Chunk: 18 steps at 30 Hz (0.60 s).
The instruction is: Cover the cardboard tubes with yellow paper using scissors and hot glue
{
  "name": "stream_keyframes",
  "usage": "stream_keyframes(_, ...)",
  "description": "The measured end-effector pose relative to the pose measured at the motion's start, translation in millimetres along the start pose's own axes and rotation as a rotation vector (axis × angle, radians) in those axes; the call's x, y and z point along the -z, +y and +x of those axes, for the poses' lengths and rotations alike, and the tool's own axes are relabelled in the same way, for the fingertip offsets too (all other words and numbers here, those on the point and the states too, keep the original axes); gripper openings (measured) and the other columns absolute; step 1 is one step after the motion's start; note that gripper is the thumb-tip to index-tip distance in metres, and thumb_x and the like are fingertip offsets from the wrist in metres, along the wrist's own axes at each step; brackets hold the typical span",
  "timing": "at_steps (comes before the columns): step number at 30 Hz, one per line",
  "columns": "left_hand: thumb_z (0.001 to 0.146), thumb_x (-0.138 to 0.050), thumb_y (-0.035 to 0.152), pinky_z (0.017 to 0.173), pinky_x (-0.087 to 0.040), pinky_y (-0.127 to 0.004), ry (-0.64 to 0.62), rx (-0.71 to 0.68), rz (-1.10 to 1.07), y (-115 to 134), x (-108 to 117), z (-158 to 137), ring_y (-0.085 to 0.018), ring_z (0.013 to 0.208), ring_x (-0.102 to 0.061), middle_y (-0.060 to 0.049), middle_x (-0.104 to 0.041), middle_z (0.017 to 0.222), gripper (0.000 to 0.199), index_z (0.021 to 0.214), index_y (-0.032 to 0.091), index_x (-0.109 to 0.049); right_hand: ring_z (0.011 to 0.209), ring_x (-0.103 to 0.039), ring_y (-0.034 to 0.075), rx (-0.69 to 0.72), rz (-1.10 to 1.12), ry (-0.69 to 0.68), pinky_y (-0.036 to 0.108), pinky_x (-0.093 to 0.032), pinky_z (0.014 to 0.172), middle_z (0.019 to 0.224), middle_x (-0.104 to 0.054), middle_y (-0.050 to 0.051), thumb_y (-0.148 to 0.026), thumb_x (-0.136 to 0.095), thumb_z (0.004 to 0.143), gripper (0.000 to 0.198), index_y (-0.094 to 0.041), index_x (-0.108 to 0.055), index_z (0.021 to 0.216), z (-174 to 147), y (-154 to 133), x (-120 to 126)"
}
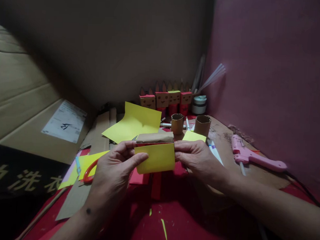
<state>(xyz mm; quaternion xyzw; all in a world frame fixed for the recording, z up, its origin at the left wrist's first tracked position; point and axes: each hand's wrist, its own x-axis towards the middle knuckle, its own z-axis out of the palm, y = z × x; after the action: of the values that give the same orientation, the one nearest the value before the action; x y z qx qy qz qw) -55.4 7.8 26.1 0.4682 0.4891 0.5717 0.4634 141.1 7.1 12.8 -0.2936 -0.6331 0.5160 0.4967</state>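
Observation:
Between both hands is a small cardboard tube (155,137) with a yellow paper piece (157,158) along its near side and a thin red edge showing between them. My left hand (118,164) grips its left end, thumb lying over the yellow paper. At the right end, the fingers of my right hand (194,155) pinch the edge. Red paper (139,177) lies on the table just below. Beside my left wrist are red-handled scissors (89,173), partly hidden by that hand.
Cardboard figures with faces (162,99) stand at the back beside a lidded jar (199,104). Two cardboard tubes (202,125) stand nearer. A large yellow sheet (135,123) lies left of them. A pink glue gun (253,157) rests at right; a large carton (30,103) stands left.

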Motion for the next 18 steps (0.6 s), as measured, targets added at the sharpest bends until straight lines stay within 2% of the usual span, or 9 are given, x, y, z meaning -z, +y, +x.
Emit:
stream_keyframes(2,0.05,-0.087,0.028,0.065,-0.049,-0.022,-0.007,0.003,0.006,-0.1,-0.3,0.6,-0.014,0.072,-0.061,-0.001,-0.069,0.078,0.047,0.09,0.014,-0.067,0.089,-0.068,0.016,0.0,-0.004,-0.006,0.033,-0.053,0.085,0.099,-0.076,0.001,-0.005,-0.055,0.081,0.042,-0.028,-0.071,0.112,-0.5,0.5,0.3)
stream_keyframes(7,0.051,-0.086,0.031,0.064,-0.049,-0.024,-0.013,0.019,0.047,-1.7,-0.5,3.1,-0.015,0.072,-0.06,0.003,-0.062,0.07,0.045,0.088,0.015,-0.067,0.09,-0.067,0.016,0.023,-0.031,0.006,0.034,-0.052,0.088,0.097,-0.076,0.001,-0.007,-0.056,0.081,0.039,-0.028,-0.072,0.109,-0.6,3.4,1.0)
stream_keyframes(11,0.054,-0.086,0.03,0.074,-0.051,-0.029,-0.053,0.039,0.023,-2.6,-0.2,1.1,-0.017,0.078,-0.06,0.001,-0.063,0.078,0.043,0.09,0.016,-0.066,0.09,-0.066,0.017,0.034,-0.085,0.029,0.035,-0.051,0.09,0.096,-0.076,0.001,-0.009,-0.058,0.08,0.035,-0.027,-0.075,0.105,-0.7,4.1,0.8)
stream_keyframes(18,0.062,-0.084,0.028,0.076,-0.051,-0.029,-0.137,-0.035,-0.026,-7.5,2.9,2.9,-0.018,0.083,-0.062,0.0,-0.067,0.079,0.033,0.088,0.016,-0.068,0.089,-0.065,0.018,0.005,-0.108,0.002,0.038,-0.05,0.09,0.093,-0.075,0.001,-0.012,-0.055,0.081,0.034,-0.027,-0.076,0.104,-1.7,-0.8,-1.6)
